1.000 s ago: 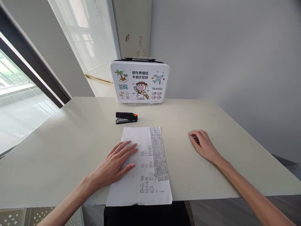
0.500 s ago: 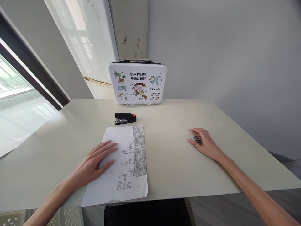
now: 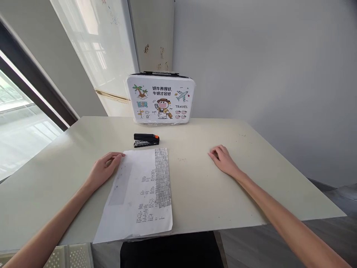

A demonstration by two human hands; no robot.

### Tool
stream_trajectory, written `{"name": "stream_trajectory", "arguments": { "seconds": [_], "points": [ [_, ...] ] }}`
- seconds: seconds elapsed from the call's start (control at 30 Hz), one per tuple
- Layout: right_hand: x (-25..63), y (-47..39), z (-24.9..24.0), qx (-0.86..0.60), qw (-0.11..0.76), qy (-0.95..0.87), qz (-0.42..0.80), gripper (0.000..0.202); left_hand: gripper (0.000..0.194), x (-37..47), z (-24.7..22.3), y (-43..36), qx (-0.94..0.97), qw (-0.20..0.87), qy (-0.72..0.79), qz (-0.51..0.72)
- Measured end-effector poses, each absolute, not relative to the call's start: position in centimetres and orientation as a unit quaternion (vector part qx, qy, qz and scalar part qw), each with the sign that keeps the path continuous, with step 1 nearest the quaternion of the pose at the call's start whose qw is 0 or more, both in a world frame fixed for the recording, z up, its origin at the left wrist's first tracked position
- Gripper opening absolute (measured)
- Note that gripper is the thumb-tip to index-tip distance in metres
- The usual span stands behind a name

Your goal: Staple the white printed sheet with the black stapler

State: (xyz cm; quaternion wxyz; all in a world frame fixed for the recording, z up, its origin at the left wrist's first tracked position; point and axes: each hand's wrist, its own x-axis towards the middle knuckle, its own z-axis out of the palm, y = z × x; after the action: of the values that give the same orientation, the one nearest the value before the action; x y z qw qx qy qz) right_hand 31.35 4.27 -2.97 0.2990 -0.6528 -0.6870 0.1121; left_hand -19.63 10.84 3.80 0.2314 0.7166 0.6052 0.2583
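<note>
At the far left corner of the printed paper sheets (image 3: 139, 167), my left hand (image 3: 104, 169) pinches the edge between thumb and fingers. The sheets lie at the near edge of the table, with small print and a dense hatched band along their right side. Beyond them rests a black stapler (image 3: 146, 140) with an orange tab. To the right of the paper, my right hand (image 3: 223, 160) is just over the tabletop, fingers curled together. The grey strips of staples seen under it before are almost wholly hidden in its grasp.
A white case (image 3: 161, 98) with cartoon prints and a black handle stands upright at the back of the pale table (image 3: 195, 197). A black seat (image 3: 171, 251) is below the near edge. Walls rise behind, with a window at the left.
My left hand has gone from lying flat on the paper to its far left corner. My right hand has closed and moved left; the grey strips no longer show on the table.
</note>
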Motion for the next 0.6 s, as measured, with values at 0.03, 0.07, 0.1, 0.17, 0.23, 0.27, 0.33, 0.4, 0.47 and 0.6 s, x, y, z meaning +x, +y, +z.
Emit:
{"name": "stream_trajectory", "arguments": {
  "seconds": [0.03,0.07,0.1,0.17,0.23,0.27,0.33,0.4,0.47,0.6],
  "points": [
    [30.1,5.9,-3.2,-0.645,0.303,-0.692,0.113,0.031,0.050,-19.3,3.7,11.3,0.707,0.237,0.611,0.265],
    [28.8,7.5,-3.4,-0.636,0.308,-0.698,0.116,0.028,0.049,-19.1,3.6,11.7,0.704,0.239,0.611,0.271],
    [27.4,9.2,-3.6,-0.626,0.313,-0.704,0.121,0.025,0.048,-18.8,3.4,12.0,0.707,0.236,0.606,0.279],
    [24.2,12.5,-3.9,-0.602,0.324,-0.716,0.140,0.019,0.044,-18.4,2.8,12.7,0.717,0.212,0.595,0.295],
    [20.9,15.4,-3.9,-0.574,0.338,-0.726,0.169,0.016,0.045,-17.8,2.2,13.5,0.722,0.178,0.593,0.309],
    [19.2,16.7,-3.9,-0.561,0.346,-0.729,0.187,0.016,0.049,-17.5,1.9,14.0,0.723,0.169,0.590,0.315],
    [16.1,18.9,-3.7,-0.535,0.367,-0.726,0.227,0.019,0.062,-16.5,1.5,15.3,0.728,0.180,0.569,0.337],
    [13.5,20.6,-3.5,-0.516,0.397,-0.709,0.272,0.025,0.071,-15.5,1.4,16.8,0.726,0.226,0.537,0.364],
    [11.5,21.8,-3.5,-0.505,0.434,-0.674,0.318,0.034,0.067,-14.6,1.5,18.1,0.713,0.285,0.516,0.380],
    [10.1,22.4,-3.7,-0.491,0.512,-0.578,0.404,0.055,0.052,-14.4,1.7,19.3,0.696,0.336,0.504,0.385]
  ]
}}
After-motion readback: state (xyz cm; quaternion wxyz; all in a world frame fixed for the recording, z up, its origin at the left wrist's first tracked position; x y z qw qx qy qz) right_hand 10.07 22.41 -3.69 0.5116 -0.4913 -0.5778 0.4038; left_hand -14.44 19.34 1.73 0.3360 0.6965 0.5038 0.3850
